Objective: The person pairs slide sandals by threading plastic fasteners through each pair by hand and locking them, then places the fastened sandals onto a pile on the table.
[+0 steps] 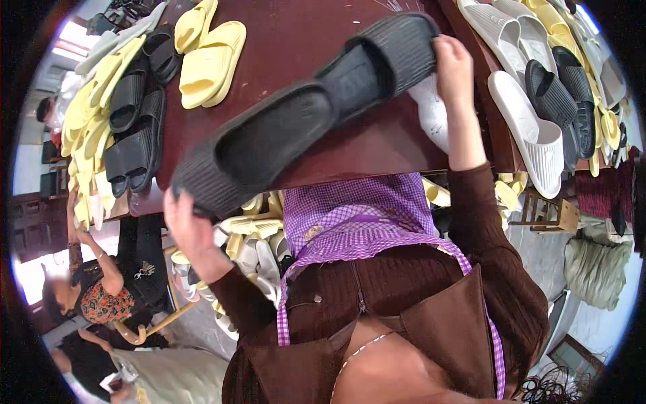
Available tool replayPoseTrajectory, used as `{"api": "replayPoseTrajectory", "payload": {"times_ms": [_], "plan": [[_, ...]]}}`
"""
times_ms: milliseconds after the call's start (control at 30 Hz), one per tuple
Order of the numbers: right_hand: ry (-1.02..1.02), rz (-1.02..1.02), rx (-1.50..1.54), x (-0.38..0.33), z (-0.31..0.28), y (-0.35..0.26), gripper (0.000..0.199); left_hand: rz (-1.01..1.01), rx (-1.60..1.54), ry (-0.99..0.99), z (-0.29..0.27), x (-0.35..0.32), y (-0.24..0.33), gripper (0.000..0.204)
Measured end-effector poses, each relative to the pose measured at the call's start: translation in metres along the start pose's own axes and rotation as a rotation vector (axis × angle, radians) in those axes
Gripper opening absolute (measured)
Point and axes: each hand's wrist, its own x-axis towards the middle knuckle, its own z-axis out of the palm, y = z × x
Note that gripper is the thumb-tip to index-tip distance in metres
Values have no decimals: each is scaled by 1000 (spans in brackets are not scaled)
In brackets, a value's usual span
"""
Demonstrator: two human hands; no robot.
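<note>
Two black ribbed slide sandals are held up over the dark red table [323, 158], end to end, their heels meeting or overlapping in the middle. My left hand [195, 232], slightly blurred, grips the toe end of the left sandal [272, 138]. The right sandal [380, 64] reaches up to the far right, its toe end in the grip of my right hand [454, 71]. Beneath my right wrist lies a white object [431, 114], partly covered, whose kind I cannot make out.
Yellow slides [208, 67] and black slides [138, 148] crowd the table's left side. White slides [528, 131] and more black ones line the right. Loose slides [252, 242] are piled below the near edge. A person [101, 289] is at the left, near a wooden stool [542, 212] across the room.
</note>
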Motion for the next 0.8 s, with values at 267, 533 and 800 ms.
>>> {"api": "replayPoseTrajectory", "payload": {"times_ms": [267,533,800], "plan": [[-334,-197,-164,21,8,-79,24,252,338,-213,20,59,45,30],[-475,-387,-288,22,116,-39,27,289,761,-510,122,171,-15,35],[-386,-269,-559,39,30,8,22,492,715,-430,136,130,-42,32]]}}
